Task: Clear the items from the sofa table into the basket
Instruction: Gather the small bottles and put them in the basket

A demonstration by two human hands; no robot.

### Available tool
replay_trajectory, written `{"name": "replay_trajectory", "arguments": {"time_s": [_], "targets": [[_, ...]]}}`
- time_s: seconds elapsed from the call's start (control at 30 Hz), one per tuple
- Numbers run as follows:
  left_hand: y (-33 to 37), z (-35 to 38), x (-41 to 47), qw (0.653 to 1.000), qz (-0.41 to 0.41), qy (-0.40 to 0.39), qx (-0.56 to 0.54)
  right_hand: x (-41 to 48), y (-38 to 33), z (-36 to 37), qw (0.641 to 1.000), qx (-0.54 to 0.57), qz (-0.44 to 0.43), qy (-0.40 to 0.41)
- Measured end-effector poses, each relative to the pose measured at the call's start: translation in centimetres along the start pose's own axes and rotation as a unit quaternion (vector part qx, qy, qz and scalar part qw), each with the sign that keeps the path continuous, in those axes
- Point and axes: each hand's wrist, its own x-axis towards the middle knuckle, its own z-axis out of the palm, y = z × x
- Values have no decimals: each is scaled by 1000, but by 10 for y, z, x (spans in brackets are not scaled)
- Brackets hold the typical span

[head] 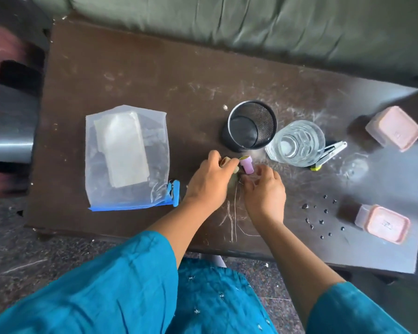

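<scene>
Left hand [209,180]: resting low on the desk, fingers curled around small beige pieces; thumb and forefinger pinch near the rim of a small purple cap.
Right hand [263,189]: just beside the left, fingers loosely curled and part spread, tips touching the desk by the purple cap; whether it grips anything cannot be told.
Purple cap [246,165]: lying tilted between the two hands, with a yellow-green edge at its top.
Beige pieces [227,162]: mostly hidden under the left fingers; their kind is unclear.
Mesh cup [250,126]: black, round, upright, just beyond the hands; looks empty inside.
Glass [296,143]: clear, upright, touching or nearly touching the mesh cup on its right.
Clip [329,153]: silver and black with a yellow-green tip, lying partly behind the glass.
Plastic bag [127,156]: clear with a blue zip edge, flat on the desk left of the hands, a pale flat packet inside.
Pink tubs [393,128]: two lidded ones at the right end, well apart from each other, second at [385,224].
Drops [321,215]: dark spots scattered between the tubs.
Desk [135,75]: dark brown, scratched, set against a green sofa [251,22].
Sleeves [121,280]: teal cloth.
</scene>
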Motion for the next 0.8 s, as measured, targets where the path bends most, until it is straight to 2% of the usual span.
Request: {"name": "replay_trajectory", "arguments": {"time_s": [0.2,0.57,0.8], "targets": [[4,6,9,1000,4,-8,4,10,1,5,1000,9,-12,-25],[22,20,14,988,-22,31,-149,21,14,-4,997,26,-18,-64],[6,13,6,988,-34,30,-144,9,20,1,998,43,1,-41]]}}
